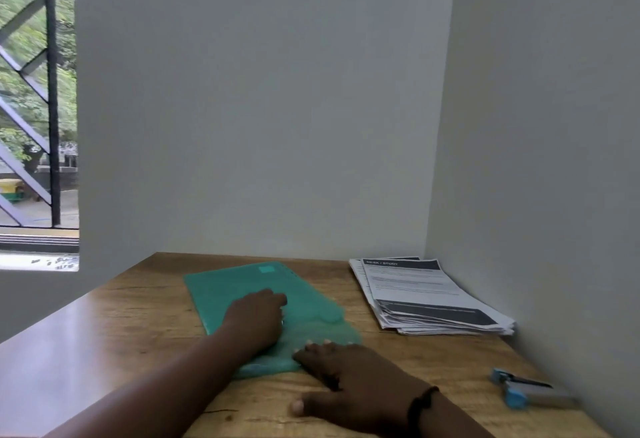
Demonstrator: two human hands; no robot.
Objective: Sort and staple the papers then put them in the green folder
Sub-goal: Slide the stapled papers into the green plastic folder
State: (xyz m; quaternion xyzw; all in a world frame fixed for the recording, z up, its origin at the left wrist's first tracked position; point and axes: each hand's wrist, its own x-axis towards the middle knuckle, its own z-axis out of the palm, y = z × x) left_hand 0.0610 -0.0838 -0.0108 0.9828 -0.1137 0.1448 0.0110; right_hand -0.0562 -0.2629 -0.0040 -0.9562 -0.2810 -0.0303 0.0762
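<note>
A green plastic folder (242, 281) lies flat in the middle of the wooden desk (138, 316). My left hand (258, 314) rests on top of the folder near its middle, fingers bent down against it. My right hand (349, 378) lies flat with straight fingers on the folder's near right corner, thumb on the desk. A stack of printed papers (429, 295) sits at the back right by the wall. A blue and grey stapler (526, 391) lies at the near right.
White walls close the desk in at the back and on the right. A barred window (34, 108) opens at the far left. Bare wood stretches left of the folder.
</note>
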